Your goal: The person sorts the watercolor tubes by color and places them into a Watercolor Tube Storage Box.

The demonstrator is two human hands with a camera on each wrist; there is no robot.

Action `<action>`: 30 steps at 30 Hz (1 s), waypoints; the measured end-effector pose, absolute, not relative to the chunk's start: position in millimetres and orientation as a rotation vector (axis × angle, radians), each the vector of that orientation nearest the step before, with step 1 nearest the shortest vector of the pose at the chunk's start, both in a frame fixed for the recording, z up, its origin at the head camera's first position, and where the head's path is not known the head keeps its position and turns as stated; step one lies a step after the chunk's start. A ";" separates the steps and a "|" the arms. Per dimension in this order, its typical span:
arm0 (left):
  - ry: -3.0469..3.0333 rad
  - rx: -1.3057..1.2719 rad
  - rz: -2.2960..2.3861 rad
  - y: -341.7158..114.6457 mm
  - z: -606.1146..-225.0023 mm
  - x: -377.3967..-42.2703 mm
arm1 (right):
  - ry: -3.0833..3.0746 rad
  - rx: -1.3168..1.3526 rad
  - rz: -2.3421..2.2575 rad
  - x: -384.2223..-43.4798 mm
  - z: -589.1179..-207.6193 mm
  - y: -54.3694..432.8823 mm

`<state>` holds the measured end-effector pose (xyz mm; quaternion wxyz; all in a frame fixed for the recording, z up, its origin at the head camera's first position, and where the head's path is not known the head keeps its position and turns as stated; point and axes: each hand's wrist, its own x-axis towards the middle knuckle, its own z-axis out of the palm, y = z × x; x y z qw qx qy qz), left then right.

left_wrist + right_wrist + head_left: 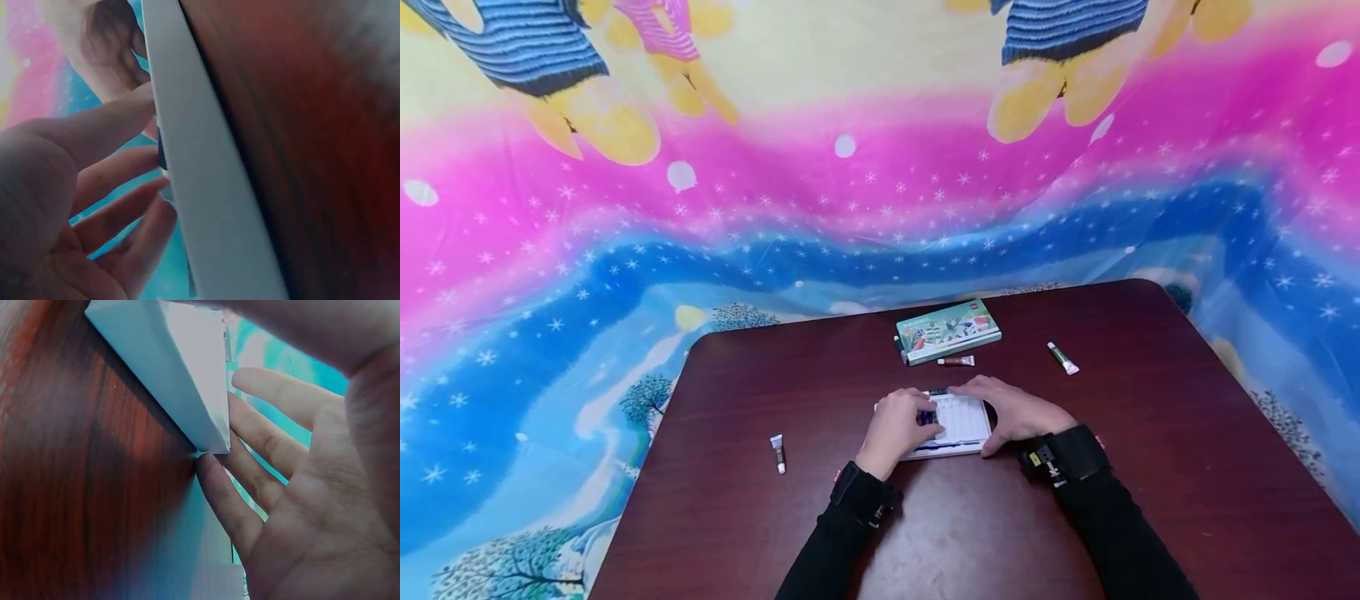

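A white plastic tray [964, 419] lies on the table between the two hands. My left hand [891, 429] reaches over its left part, where thumb and fingers pinch a dark paint tube [928, 415]. In the left wrist view the tube [162, 153] shows only in part above the tray wall [206, 162]. My right hand [1018, 410] holds the tray's right end, thumb at the near corner and fingers at the far edge. The right wrist view shows its fingers [269, 434] around the tray corner [212, 434]. Another dark tube [937, 392] sits by the far edge.
Behind the tray lies a green illustrated box [949, 332], with a dark tube [901, 350] at its left and a reddish-brown tube [956, 361] in front. A green tube [1063, 358] lies at the right, a brown tube [778, 454] at the left. A printed cloth [850, 192] hangs behind the table.
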<state>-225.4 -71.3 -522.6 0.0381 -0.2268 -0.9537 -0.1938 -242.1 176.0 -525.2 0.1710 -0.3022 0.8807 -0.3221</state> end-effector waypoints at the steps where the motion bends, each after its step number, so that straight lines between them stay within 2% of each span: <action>1: -2.936 -0.712 -0.584 -71.8 -522.1 -224.0 | 2.504 -0.851 -0.914 -242.1 -525.2 175.9; 12: -2.945 -0.842 -0.340 -68.3 -521.2 -217.4 | 2.498 -0.843 -0.935 -242.1 -526.0 174.3; 18: -2.903 -0.831 -0.179 -63.5 -520.1 -214.0 | 2.495 -0.843 -0.939 -241.9 -525.0 174.5; 30: -3.037 -0.844 -0.424 -76.7 -518.3 -218.2 | 2.510 -0.841 -0.921 -242.0 -526.5 174.4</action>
